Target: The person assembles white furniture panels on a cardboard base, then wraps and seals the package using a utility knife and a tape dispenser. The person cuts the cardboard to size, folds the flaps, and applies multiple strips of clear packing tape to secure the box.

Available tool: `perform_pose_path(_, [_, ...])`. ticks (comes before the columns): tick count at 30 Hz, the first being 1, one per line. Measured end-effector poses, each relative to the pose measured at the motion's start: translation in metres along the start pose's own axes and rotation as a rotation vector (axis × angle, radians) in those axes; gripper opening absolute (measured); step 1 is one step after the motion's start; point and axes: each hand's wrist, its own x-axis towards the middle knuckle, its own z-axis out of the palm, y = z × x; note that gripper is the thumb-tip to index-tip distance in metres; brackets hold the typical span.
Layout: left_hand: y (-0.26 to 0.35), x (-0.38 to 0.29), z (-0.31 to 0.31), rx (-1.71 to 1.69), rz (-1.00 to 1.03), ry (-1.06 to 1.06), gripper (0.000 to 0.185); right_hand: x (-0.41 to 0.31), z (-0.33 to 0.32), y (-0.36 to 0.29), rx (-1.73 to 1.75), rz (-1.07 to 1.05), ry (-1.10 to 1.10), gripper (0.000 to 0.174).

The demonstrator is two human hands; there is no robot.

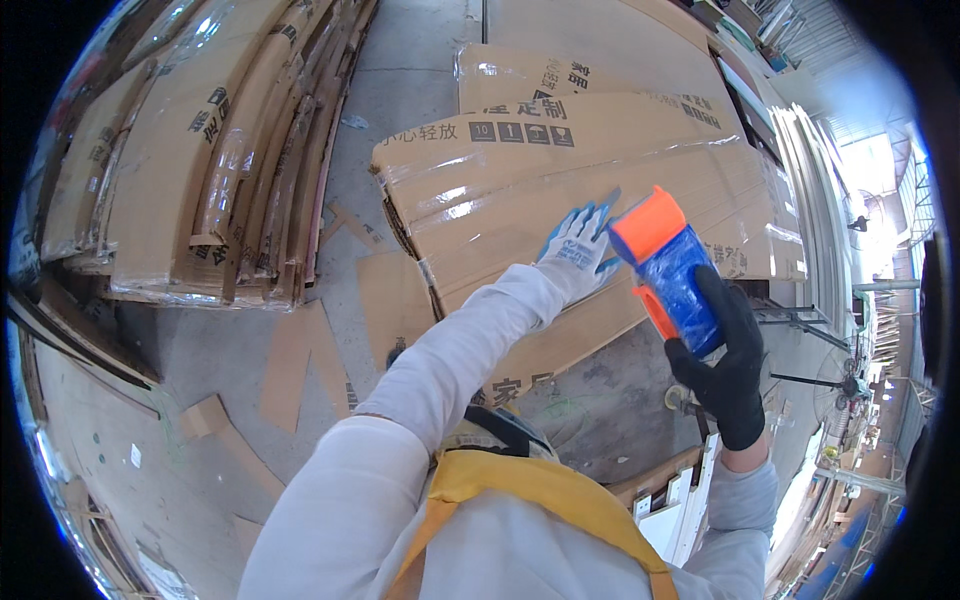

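My left hand [583, 244], in a white and blue work glove, lies with its fingers spread on a large cardboard-wrapped package [525, 202] bound with clear tape. A small grey pointed shape shows at its fingertips; I cannot tell whether it is part of the glove or a separate thing. In a black glove, my right hand [724, 360] grips a blue and orange hand-held tape dispenser [675, 277], tilted, to the right of my left hand. The dispenser appears raised over the package, its wide orange end pointing up and left.
Tall taped cardboard packages [172, 165] stand stacked at the left. Cardboard strips [289, 367] lie on the concrete floor [225, 352]. Another carton [495, 71] lies behind the package. White boards [675, 502] lean at the lower right, near a standing fan [847, 386]. Long pale panels [810, 180] stand further right.
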Motion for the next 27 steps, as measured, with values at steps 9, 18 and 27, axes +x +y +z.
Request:
perform_pose_path(9, [0.024, -0.177, -0.116, -1.62, -0.475, -0.113, 0.079, -0.032, 0.046, -0.015, 0.161, -0.383, -0.331, 0.066])
perform_pose_path(18, [0.019, -0.248, -0.151, -1.631, -0.543, 0.254, 0.054, 0.007, 0.092, -0.075, 0.396, -0.423, -0.499, 0.066])
perform_pose_path(27, [-0.001, -0.296, -0.163, -1.252, -0.672, 0.452, 0.016, 0.013, 0.125, -0.109, 0.355, -0.488, -0.618, 0.064])
